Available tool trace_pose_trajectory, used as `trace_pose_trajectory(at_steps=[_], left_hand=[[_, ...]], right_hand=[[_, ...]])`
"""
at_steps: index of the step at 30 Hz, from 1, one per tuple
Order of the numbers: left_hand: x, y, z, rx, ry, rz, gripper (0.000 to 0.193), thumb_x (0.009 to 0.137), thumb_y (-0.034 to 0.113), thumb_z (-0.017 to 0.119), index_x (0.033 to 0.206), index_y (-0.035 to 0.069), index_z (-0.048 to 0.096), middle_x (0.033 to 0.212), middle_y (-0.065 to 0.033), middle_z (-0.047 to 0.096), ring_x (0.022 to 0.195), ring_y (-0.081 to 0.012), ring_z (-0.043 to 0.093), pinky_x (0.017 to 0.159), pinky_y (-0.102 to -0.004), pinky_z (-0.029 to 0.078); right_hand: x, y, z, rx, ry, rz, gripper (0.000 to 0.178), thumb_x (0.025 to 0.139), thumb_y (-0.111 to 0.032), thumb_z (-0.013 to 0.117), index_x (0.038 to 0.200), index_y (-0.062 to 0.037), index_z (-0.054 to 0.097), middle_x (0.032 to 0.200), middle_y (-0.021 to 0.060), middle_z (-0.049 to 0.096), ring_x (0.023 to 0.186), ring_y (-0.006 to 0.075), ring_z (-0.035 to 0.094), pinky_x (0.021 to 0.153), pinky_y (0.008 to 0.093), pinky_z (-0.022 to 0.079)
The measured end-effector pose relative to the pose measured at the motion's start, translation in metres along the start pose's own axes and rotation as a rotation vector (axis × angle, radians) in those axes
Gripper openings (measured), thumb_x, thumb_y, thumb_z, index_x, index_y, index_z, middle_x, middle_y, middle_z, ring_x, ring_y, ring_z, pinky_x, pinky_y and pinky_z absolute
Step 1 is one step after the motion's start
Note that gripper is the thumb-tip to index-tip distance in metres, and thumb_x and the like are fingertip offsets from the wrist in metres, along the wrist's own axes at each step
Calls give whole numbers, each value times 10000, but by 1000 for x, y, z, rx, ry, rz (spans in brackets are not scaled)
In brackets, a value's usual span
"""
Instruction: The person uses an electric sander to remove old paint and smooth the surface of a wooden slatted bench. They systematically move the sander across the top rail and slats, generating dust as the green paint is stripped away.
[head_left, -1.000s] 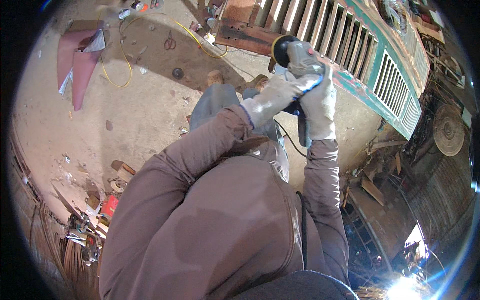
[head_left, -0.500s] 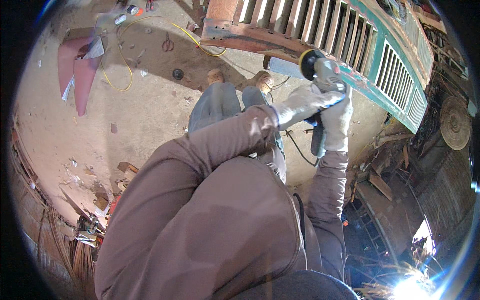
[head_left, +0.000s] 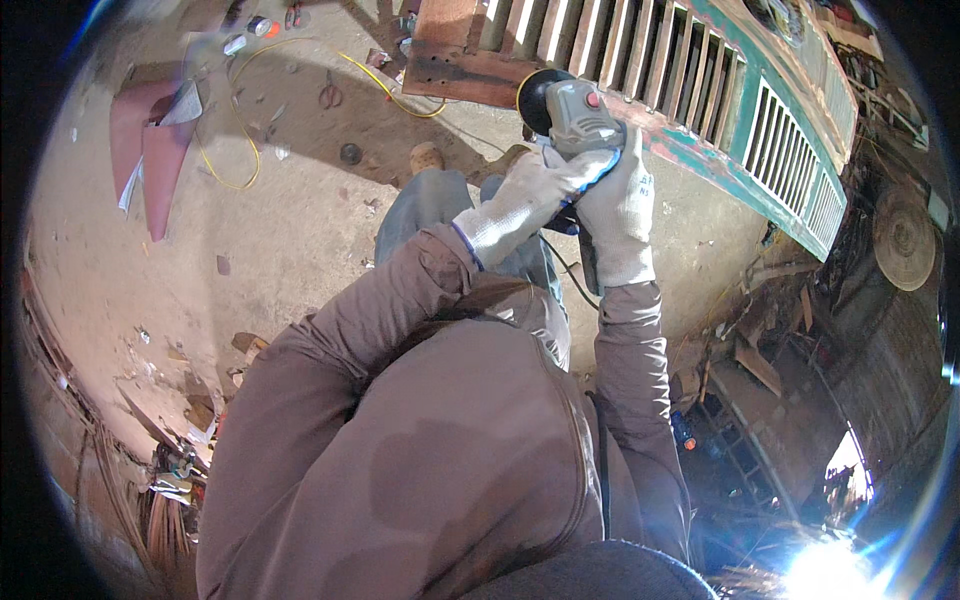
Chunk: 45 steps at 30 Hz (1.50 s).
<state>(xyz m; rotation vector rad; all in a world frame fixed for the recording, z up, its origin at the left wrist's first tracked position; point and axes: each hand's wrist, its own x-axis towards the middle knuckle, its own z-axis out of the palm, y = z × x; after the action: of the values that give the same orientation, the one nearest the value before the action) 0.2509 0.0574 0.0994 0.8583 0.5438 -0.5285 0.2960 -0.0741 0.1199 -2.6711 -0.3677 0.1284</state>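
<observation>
Both my hands wear pale work gloves and are closed round a grey angle grinder (head_left: 580,115). Its round dark disc (head_left: 541,100) with a yellowish rim meets or overlaps the lower edge of a slatted metal panel (head_left: 690,150); I cannot tell whether they touch. My left hand (head_left: 525,200) grips near the grinder's head from the left. Along the body, my right hand (head_left: 617,205) is wrapped round it, hiding most of the handle. The panel is bare rusty brown at the left and green with white slots at the right.
A dark cord (head_left: 572,268) hangs below the grinder. On the floor lie a reddish folded panel (head_left: 160,150), a yellow cable (head_left: 250,160), scissors (head_left: 330,93) and a dark round piece (head_left: 350,154). Bright welding-like light (head_left: 825,572) glares at the lower right, near scrap and a coiled disc (head_left: 904,235).
Both hands and the grinder have moved left along the panel's lower edge, from the green part towards the bare brown end. The grip stays closed.
</observation>
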Motion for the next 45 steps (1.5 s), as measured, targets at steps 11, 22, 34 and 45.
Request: trace_pose_trajectory(at_steps=[11, 22, 34, 45], left_hand=[[35, -20, 59, -45, -223, 6, 514, 961, 509, 758, 1221, 67, 746, 990, -41, 754, 798, -131, 699, 657, -302, 569], [44, 8, 40, 206, -294, -154, 596, 914, 574, 783, 1102, 9, 787, 987, -73, 759, 832, -150, 690, 753, -298, 553], [19, -14, 49, -27, -168, -47, 503, 943, 484, 788, 1239, 79, 747, 1055, -45, 758, 902, -106, 695, 777, -249, 558], [10, 7, 16, 206, -143, -131, 516, 1007, 468, 716, 1327, 62, 717, 1159, -51, 767, 1038, -119, 708, 912, -279, 546]], right_hand=[[-3, 39, -50, 0, -61, 336, 739, 833, -373, 882, 1401, -26, 560, 1123, 304, 740, 1068, 477, 726, 882, 517, 580], [5, 40, -36, 71, 4, 336, 827, 795, -469, 912, 1387, -10, 559, 1107, 285, 755, 1051, 454, 748, 887, 501, 589], [-16, 37, -40, 24, -56, 303, 744, 817, -405, 897, 1366, -24, 569, 1077, 277, 758, 1012, 453, 751, 861, 501, 586], [-7, -14, -30, 84, -93, 337, 571, 896, -306, 809, 1363, -77, 573, 968, 267, 765, 936, 456, 765, 783, 508, 602]])
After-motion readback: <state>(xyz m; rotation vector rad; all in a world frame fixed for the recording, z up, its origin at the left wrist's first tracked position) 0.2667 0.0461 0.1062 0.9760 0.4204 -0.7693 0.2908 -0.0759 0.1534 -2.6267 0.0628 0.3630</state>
